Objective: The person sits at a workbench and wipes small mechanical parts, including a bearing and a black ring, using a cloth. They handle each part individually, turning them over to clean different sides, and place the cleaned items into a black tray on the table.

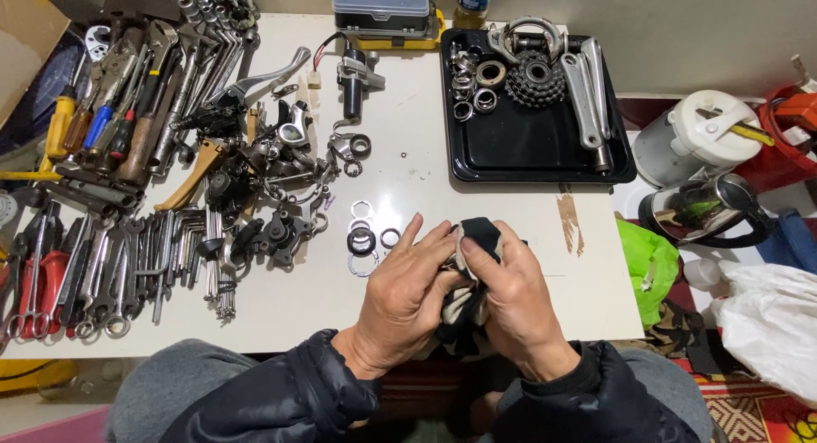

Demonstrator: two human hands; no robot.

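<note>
I see both hands, left hand (407, 291) and right hand (512, 302), clamped together on a dark rag (479, 235) at the near table edge (596, 320), apparently mid-wipe; rings (364, 237) just left, cleaned or not I can't tell.

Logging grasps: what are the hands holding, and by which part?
Both hands, left hand and right hand, clutch a dark rag bunched between them, gripped around its middle; anything wrapped inside is hidden.

My left hand (407, 291) and right hand (511, 298) wrap a dark rag (477, 239), hiding whatever lies inside it and most of its folds. At nine o'clock, the frame edge crops red-handled pliers (34, 290); at twelve, a bottle (473, 0) loses its top; the small rings (366, 234) are too tiny to identify.
</note>
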